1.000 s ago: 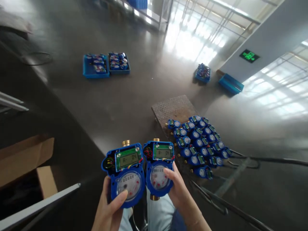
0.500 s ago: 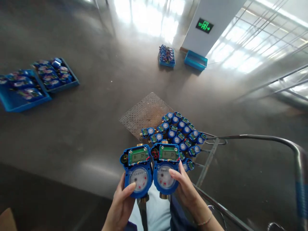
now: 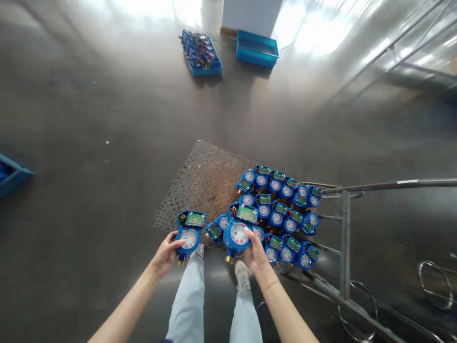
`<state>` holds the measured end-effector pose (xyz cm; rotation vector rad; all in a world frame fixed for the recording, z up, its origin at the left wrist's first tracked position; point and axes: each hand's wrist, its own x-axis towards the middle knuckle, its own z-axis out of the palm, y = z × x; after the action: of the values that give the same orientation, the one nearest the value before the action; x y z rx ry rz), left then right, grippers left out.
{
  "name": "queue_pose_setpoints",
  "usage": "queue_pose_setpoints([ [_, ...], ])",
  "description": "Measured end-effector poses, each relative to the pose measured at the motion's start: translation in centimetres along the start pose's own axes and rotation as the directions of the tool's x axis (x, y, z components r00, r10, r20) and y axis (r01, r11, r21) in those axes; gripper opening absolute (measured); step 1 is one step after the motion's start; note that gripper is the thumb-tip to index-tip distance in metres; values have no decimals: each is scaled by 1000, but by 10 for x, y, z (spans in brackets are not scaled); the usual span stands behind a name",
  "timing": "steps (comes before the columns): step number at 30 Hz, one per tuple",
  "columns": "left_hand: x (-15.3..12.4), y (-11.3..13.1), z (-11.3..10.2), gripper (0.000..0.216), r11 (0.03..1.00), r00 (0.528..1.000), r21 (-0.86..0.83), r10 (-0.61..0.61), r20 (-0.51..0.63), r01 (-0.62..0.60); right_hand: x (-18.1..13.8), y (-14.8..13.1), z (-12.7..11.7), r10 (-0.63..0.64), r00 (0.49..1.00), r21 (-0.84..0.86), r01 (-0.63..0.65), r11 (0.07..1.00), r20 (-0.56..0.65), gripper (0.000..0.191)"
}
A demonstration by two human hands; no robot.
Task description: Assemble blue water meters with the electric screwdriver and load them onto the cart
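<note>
In my left hand [image 3: 167, 252] is a blue water meter [image 3: 189, 236], its round white dial toward me and a small green-framed display at the top. The thumb lies on the dial and the fingers go behind the body. A second water meter [image 3: 238, 232] of the same kind is gripped by my right hand [image 3: 255, 250], thumb at the dial's right side. Both meters hang apart above the metal plate. Several more water meters [image 3: 276, 218] stand in rows on its right part, and the right-hand meter hides some of them.
The textured metal plate [image 3: 193, 176] belongs to a cart with a steel handle rail [image 3: 345, 243] at the right. A filled blue crate [image 3: 207, 71] and another blue crate [image 3: 257, 49] lie on the floor ahead. At far left shows a crate corner [image 3: 17, 178].
Both hands have reached forward and away from my body, and the two meters have moved apart. My view has tilted down and turned right, bringing my legs and shoes into sight.
</note>
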<state>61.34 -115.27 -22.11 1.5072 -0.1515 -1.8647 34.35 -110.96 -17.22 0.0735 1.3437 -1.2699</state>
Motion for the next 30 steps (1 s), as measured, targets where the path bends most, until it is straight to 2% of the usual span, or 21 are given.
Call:
queue_pose_setpoints([
  [3,78,27,-2,51,997,1000,78,-23,16,21,95,24,35,-50,999,37,50,998,-7,44],
  [6,148,46,1,50,989,999,146,-23,46,16,183,55,57,-100,995,69,101,993,-18,50],
  [9,209,59,8,49,978,995,209,-21,93,1,251,87,59,-119,992,92,122,988,-44,43],
  [12,263,65,21,46,965,989,261,-27,144,-12,293,112,46,-121,988,101,130,986,-93,26],
  [16,322,62,55,36,951,976,307,-37,213,-31,320,125,23,-120,987,93,129,987,-104,18],
  [19,359,51,95,30,944,959,324,-30,283,-66,328,129,13,-118,988,90,127,988,-100,33],
  [23,404,31,162,27,933,921,333,-6,390,-135,333,134,7,-137,985,77,145,986,-100,55],
  [27,440,12,225,26,931,864,327,-25,504,-164,328,138,1,-177,979,-19,176,984,-98,61],
  [30,455,1,251,32,933,816,320,-54,576,-164,320,143,-5,-207,965,-164,180,970,-162,62],
])
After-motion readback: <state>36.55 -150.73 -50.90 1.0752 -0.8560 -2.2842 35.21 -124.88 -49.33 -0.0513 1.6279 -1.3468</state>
